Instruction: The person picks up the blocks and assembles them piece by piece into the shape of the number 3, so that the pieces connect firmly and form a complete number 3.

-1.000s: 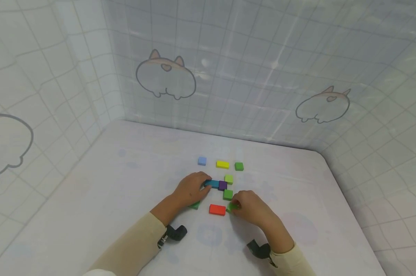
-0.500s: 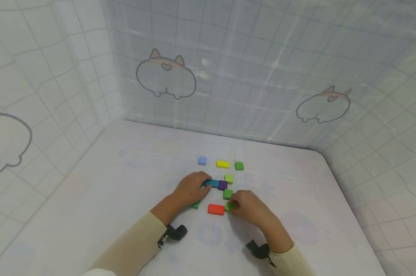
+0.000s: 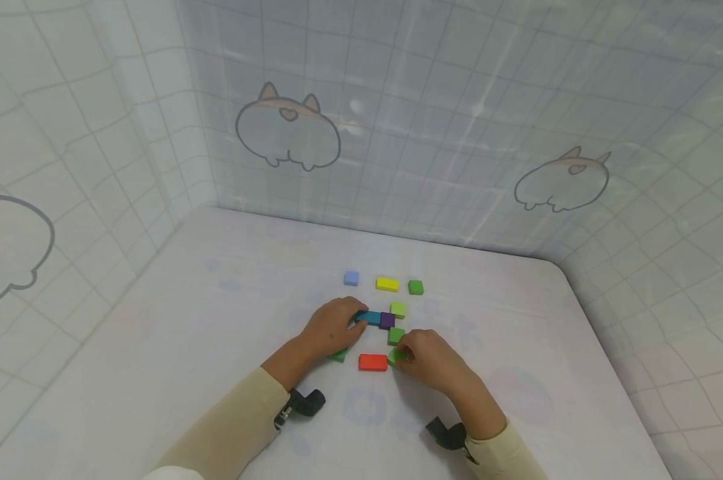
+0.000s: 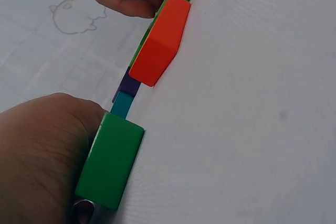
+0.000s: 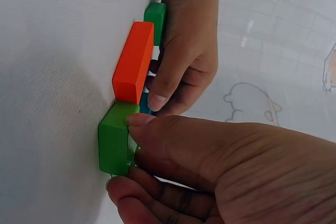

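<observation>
My right hand (image 3: 436, 360) pinches a light green block (image 5: 118, 137) between thumb and fingers. That block sits against the right end of a red block (image 3: 373, 363) lying on the table. My left hand (image 3: 335, 327) holds the left end of a blue block (image 3: 371, 318) between thumb and fingers. A purple block (image 3: 387, 321) adjoins the blue one's right end. Near it lie a lime block (image 3: 398, 309) and a green block (image 3: 396, 336), one beyond and one on the near side. A dark green block (image 4: 111, 158) lies beside my left hand, partly hidden by it in the head view.
Farther back on the white table (image 3: 247, 280) stand a light blue block (image 3: 352, 278), a yellow block (image 3: 388, 285) and another green block (image 3: 416, 287), spaced in a row. A tiled, cartoon-printed wall covering (image 3: 409, 120) rises behind the table and at both sides.
My right hand has shifted slightly left with the light green block, and the red block has slid left with it. My left hand stays at the blue block.
</observation>
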{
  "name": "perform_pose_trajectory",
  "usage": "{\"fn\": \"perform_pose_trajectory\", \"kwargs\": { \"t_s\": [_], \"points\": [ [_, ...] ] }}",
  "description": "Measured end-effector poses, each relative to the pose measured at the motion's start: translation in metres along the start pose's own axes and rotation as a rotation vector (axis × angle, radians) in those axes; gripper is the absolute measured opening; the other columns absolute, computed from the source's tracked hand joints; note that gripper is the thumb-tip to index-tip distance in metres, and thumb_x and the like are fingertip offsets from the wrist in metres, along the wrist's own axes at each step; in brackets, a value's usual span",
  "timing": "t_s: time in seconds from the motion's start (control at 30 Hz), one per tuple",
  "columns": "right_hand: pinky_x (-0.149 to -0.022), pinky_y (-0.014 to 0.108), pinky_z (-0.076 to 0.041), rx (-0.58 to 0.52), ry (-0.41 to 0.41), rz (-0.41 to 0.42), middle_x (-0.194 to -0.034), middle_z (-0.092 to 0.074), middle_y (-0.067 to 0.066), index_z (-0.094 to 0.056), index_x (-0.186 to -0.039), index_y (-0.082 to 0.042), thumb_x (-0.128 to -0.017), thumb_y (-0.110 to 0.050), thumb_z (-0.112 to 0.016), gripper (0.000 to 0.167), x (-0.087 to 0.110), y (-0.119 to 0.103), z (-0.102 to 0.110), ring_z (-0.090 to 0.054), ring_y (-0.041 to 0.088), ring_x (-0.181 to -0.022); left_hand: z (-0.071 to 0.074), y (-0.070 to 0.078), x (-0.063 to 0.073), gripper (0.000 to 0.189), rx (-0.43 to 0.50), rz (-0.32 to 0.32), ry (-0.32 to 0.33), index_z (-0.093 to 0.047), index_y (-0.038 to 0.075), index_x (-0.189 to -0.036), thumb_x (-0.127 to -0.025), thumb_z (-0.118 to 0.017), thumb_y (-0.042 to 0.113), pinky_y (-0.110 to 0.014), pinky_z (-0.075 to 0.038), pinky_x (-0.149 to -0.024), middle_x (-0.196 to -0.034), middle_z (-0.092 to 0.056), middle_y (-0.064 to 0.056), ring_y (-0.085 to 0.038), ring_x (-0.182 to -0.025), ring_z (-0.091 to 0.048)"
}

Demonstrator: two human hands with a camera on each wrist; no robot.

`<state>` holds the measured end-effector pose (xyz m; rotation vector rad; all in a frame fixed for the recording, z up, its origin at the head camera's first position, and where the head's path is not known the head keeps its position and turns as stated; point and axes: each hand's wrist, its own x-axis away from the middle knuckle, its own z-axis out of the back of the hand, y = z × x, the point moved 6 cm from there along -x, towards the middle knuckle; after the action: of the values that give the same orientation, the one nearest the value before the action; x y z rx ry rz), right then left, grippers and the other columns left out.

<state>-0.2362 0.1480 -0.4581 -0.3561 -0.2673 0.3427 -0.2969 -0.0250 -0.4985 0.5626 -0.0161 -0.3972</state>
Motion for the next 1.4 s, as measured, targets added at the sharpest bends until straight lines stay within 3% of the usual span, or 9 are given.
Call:
{"fn": "perform_pose_trajectory", "kwargs": {
  "t_s": [0.53, 1.03, 1.27, 1.4],
  "points": [
    [-0.065, 0.023, -0.051, 0.013, -0.01, -0.043, -0.077, -0.061, -0.006, -0.072, -0.1, -0.008, -0.082, -0.025, -0.083, 0.027, 0.0004, 0.0035, -0.0008, -0.054, 0.013, -0.07, 0.0014, 0.0017, 0.0006, 0.038, -0.008, 0.002, 0.0, -0.066, 0.018, -0.127, -0.095, -0.064, 0.038, -0.039, -0.051, -0.1, -0.126, -0.066, 0.003, -0.016, -0.117, -0.059],
    [-0.057, 0.026, -0.047, 0.011, -0.042, -0.135, -0.067, -0.056, -0.001, -0.066, -0.084, -0.013, -0.084, -0.032, -0.08, 0.023, 0.0046, 0.0066, -0.002, -0.053, 0.015, -0.065, 0.0011, 0.0012, 0.0006, 0.038, -0.014, 0.007, -0.003, -0.066, 0.02, -0.128, -0.095, -0.064, 0.039, -0.038, -0.051, -0.1, -0.126, -0.066, 0.005, -0.014, -0.116, -0.059],
    [-0.056, 0.026, -0.046, 0.009, -0.053, -0.092, -0.065, -0.056, -0.002, -0.066, -0.079, -0.015, -0.085, -0.032, -0.08, 0.023, 0.0059, 0.0044, 0.0003, -0.052, 0.014, -0.062, 0.0015, 0.0016, 0.0007, 0.038, -0.016, 0.007, -0.008, -0.065, 0.02, -0.128, -0.095, -0.064, 0.039, -0.037, -0.051, -0.1, -0.126, -0.066, 0.005, -0.014, -0.116, -0.059],
    [-0.059, 0.026, -0.047, 0.021, -0.068, -0.056, -0.068, -0.057, -0.003, -0.068, -0.087, -0.015, -0.083, -0.03, -0.082, 0.021, 0.0066, 0.0049, 0.0028, -0.053, 0.014, -0.066, 0.0012, 0.0012, 0.0002, 0.039, -0.011, 0.006, -0.009, -0.065, 0.02, -0.129, -0.095, -0.064, 0.039, -0.038, -0.051, -0.1, -0.126, -0.066, 0.005, -0.015, -0.116, -0.059]
  ]
}}
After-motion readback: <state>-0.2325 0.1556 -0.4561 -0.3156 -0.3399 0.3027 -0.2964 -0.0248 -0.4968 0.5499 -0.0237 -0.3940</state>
